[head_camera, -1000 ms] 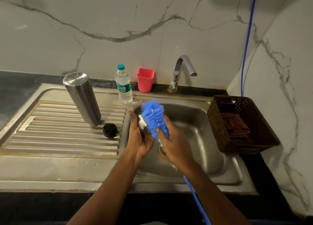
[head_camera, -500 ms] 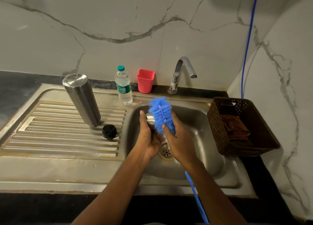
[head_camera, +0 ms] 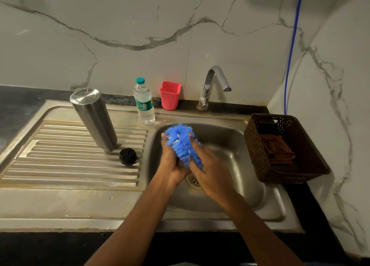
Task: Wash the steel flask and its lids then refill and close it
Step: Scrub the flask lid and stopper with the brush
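Left hand (head_camera: 172, 162): grip is clenched, fingers cupped round a small steel lid (head_camera: 175, 141), thumb up along its 9 o'clock side. Only slivers of bright metal show through the bristles, so you can't read more of it.

Right hand (head_camera: 212, 172): grip is wrapped round the blue bottle brush (head_camera: 182, 144), index finger lying up the head's 3 o'clock side. That hand is motion-blurred. The brush head is pressed against the lid, bristles fanned over the left fingers.

Both hands are over the sink basin (head_camera: 234, 145), just above the drain (head_camera: 193, 181).

Drainboard (head_camera: 66, 165), at 9 o'clock of the basin:
- steel flask (head_camera: 94, 118) stands on the ribs with its flat closed end up, leaning in this view
- black lid (head_camera: 127, 157) at 4 o'clock of the flask's foot, just beside it; I can't tell if they touch

Back ledge, at 12 o'clock:
- plastic water bottle (head_camera: 143, 103), teal cap on
- red cup (head_camera: 170, 95)
- tap (head_camera: 212, 85), spout pointing to 3 o'clock

At 3 o'clock, a brown basket (head_camera: 256, 145) sits on the sink's rim, holding a brown checked cloth (head_camera: 277, 148). A blue cord (head_camera: 292, 45) runs down the wall behind it. Dark table (head_camera: 18, 107) sits at the far 9 o'clock edge.
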